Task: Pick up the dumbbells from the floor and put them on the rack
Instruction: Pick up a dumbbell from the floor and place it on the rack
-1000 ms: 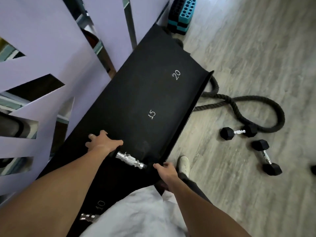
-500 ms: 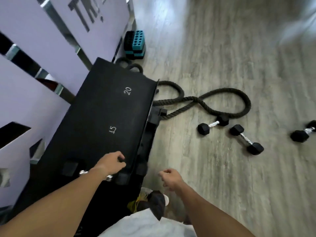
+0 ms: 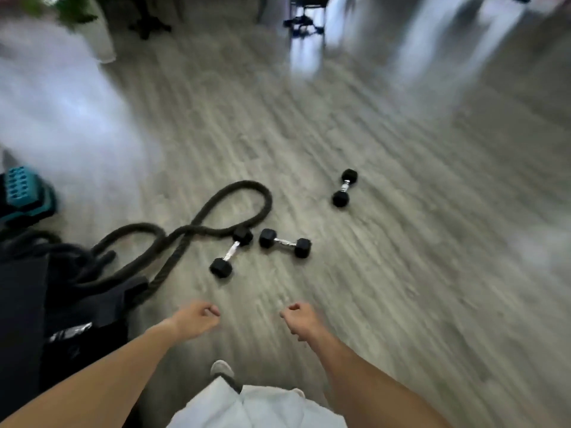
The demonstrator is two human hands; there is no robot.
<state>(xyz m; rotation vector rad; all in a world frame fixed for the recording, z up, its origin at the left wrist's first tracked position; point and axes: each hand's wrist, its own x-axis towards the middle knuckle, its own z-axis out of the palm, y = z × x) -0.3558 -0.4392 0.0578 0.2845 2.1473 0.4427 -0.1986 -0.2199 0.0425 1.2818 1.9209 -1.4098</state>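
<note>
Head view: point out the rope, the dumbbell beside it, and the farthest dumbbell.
rope (image 3: 247,183), head view, top of its loop.
dumbbell beside the rope (image 3: 232,250), head view, silver handle.
farthest dumbbell (image 3: 345,188), head view, silver handle.

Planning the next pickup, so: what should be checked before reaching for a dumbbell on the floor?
1. Hands free: left hand and right hand hold nothing, ok.
2. Dumbbells to collect: three black hex-headed, chrome-handled ones lie on the grey plank floor, near dumbbell, middle dumbbell, far dumbbell, ok.
3. Near dumbbell free of the thick black rope: rope touches its far head, not ok.
4. Path: bare floor ahead, ok.
5. Space on the black rack: mostly out of view, cannot tell.
</note>
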